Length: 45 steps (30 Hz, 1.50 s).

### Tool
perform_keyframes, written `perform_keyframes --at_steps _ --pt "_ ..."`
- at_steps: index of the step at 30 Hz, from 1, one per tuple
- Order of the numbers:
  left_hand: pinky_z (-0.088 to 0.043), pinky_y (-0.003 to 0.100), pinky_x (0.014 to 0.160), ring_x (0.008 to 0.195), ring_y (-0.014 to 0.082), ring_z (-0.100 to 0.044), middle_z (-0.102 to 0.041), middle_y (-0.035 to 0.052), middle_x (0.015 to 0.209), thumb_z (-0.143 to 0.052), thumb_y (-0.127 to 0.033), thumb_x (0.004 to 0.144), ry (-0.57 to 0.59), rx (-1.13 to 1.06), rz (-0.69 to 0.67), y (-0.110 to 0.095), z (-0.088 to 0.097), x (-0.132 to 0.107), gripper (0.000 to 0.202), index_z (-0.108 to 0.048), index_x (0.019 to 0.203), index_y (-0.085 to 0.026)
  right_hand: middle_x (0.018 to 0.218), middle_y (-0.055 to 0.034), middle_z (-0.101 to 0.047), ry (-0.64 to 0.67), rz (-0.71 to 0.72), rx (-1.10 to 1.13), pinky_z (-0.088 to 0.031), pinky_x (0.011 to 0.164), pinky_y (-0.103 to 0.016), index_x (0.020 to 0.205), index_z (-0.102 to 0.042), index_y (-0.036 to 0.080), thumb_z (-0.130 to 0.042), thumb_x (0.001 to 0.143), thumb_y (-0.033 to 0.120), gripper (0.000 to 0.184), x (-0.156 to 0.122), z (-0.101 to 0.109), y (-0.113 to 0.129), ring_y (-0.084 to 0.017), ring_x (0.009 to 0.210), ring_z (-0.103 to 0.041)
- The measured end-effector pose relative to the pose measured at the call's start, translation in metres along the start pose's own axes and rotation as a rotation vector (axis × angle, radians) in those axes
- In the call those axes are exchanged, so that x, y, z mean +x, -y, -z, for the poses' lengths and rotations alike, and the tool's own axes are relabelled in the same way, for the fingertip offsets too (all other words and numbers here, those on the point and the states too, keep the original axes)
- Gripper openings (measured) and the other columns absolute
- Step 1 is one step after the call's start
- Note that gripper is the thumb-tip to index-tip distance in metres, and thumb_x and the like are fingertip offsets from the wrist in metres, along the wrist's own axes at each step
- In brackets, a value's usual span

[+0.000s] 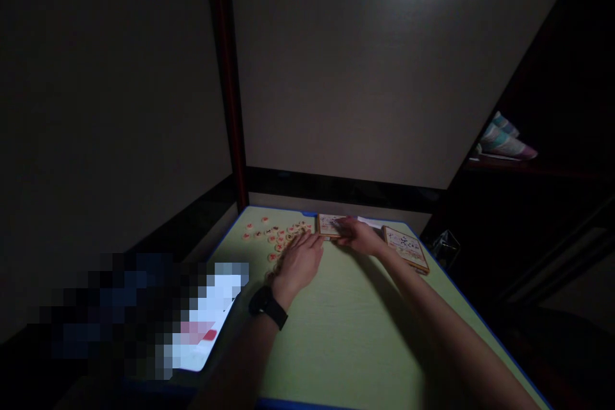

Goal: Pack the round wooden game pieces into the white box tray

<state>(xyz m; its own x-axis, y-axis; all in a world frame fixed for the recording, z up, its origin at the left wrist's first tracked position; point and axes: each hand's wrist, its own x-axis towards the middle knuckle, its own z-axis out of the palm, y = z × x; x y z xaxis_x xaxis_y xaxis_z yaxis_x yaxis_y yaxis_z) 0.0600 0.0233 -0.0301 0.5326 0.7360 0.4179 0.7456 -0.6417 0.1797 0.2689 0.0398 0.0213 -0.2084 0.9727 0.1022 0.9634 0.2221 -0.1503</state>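
My left hand [298, 261], with a black watch [267, 307] on the wrist, lies flat with fingers stretched over several round wooden game pieces [276, 234] scattered at the far left of a pale green table [346, 327]. My right hand [358, 235] reaches to a small square wooden box [329, 225] at the far edge, its fingers closed on the box's near right side. A second flat box part with a printed top [406, 247] lies to the right of that hand.
The table has a blue rim. A lit screen, blurred out, sits at the table's near left corner [206, 320]. A dark red post [230, 90] rises behind the table. Folded cloth [504, 139] lies on a dark shelf to the right.
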Motion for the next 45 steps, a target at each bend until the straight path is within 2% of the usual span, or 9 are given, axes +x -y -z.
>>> perform_keyframes --at_steps 3,7,15,22,28,33,39,42,45 --pt "-0.028 0.045 0.118 0.140 0.0245 -0.037 -0.048 0.0064 0.148 -0.034 -0.029 0.100 0.039 -0.007 -0.032 -0.006 -0.004 -0.001 0.045 -0.049 0.141 -0.020 0.120 -0.0172 -0.067 0.015 -0.187 -0.155 -0.044 0.094 -0.038 0.120 -0.066 0.016 -0.056 0.086 0.022 0.037 -0.015 0.010 -0.010 -0.031 0.114 -0.059" --pt "-0.025 0.046 0.119 0.143 0.0254 -0.034 -0.045 0.0089 0.149 -0.032 -0.032 0.100 0.082 -0.006 -0.040 -0.009 -0.006 -0.002 0.048 -0.046 0.143 -0.016 0.109 -0.0262 -0.068 0.037 -0.279 -0.233 -0.042 0.093 -0.043 0.104 -0.073 0.009 -0.050 0.083 0.009 0.031 -0.023 0.009 -0.015 -0.036 0.109 -0.061" --pt "-0.023 0.044 0.120 0.144 0.0275 -0.031 -0.046 0.0105 0.149 -0.032 -0.035 0.100 0.143 0.013 -0.010 -0.006 -0.010 -0.004 0.050 -0.048 0.141 -0.012 0.106 -0.0161 -0.073 -0.006 -0.326 -0.179 -0.045 0.075 -0.031 0.104 -0.074 0.018 -0.049 0.090 0.022 0.029 -0.018 0.017 -0.024 -0.028 0.095 -0.068" --pt "-0.026 0.044 0.118 0.141 0.0275 -0.036 -0.048 0.0102 0.147 -0.034 -0.034 0.099 0.121 0.015 -0.022 -0.006 -0.008 -0.005 0.047 -0.051 0.138 -0.014 0.110 -0.0122 -0.073 -0.096 -0.294 -0.103 -0.043 0.077 -0.026 0.112 -0.069 0.017 -0.048 0.094 0.024 0.029 -0.015 0.032 -0.021 -0.025 0.101 -0.067" --pt "-0.032 0.041 0.117 0.137 0.0231 -0.042 -0.057 0.0130 0.137 -0.033 -0.010 0.093 -0.033 0.001 -0.005 -0.007 0.001 0.000 0.045 -0.055 0.132 -0.011 0.101 -0.0091 -0.072 -0.208 0.029 -0.075 -0.044 0.073 -0.025 0.104 -0.070 0.017 -0.047 0.097 0.024 0.025 -0.056 0.034 0.006 -0.021 0.089 -0.067" --pt "-0.036 0.036 0.115 0.135 0.0211 -0.045 -0.059 0.0113 0.135 -0.035 -0.001 0.085 -0.091 -0.035 0.080 -0.008 0.005 0.002 0.050 -0.058 0.129 -0.012 0.089 -0.0074 -0.070 -0.222 0.334 -0.198 -0.047 0.070 -0.027 0.105 -0.071 0.018 -0.053 0.093 0.014 0.022 -0.115 0.000 0.039 -0.019 0.079 -0.065" --pt "-0.037 0.034 0.113 0.128 0.0196 -0.050 -0.063 0.0113 0.129 -0.035 -0.002 0.087 -0.088 -0.034 0.055 -0.010 0.002 0.002 0.047 -0.059 0.126 -0.013 0.086 -0.0059 -0.070 -0.190 0.479 -0.108 -0.049 0.074 -0.029 0.108 -0.070 0.020 -0.058 0.092 0.020 0.020 -0.156 -0.024 0.069 -0.020 0.079 -0.063" --pt "-0.041 0.035 0.107 0.120 0.0206 -0.055 -0.066 0.0118 0.121 -0.035 -0.007 0.091 -0.083 -0.013 0.031 -0.013 0.003 0.000 0.040 -0.061 0.120 -0.013 0.099 -0.0068 -0.071 -0.159 0.421 0.060 -0.048 0.081 -0.029 0.117 -0.067 0.022 -0.049 0.097 0.028 0.028 -0.150 -0.005 0.061 -0.019 0.089 -0.064" --pt "-0.046 0.038 0.098 0.105 0.0226 -0.059 -0.068 0.0105 0.104 -0.038 -0.017 0.095 -0.051 0.034 0.002 -0.023 0.011 -0.005 0.030 -0.067 0.103 -0.015 0.101 -0.0096 -0.071 -0.198 0.119 0.022 -0.048 0.082 -0.031 0.111 -0.070 0.019 -0.043 0.099 0.032 0.032 -0.127 0.016 0.031 -0.021 0.092 -0.064"
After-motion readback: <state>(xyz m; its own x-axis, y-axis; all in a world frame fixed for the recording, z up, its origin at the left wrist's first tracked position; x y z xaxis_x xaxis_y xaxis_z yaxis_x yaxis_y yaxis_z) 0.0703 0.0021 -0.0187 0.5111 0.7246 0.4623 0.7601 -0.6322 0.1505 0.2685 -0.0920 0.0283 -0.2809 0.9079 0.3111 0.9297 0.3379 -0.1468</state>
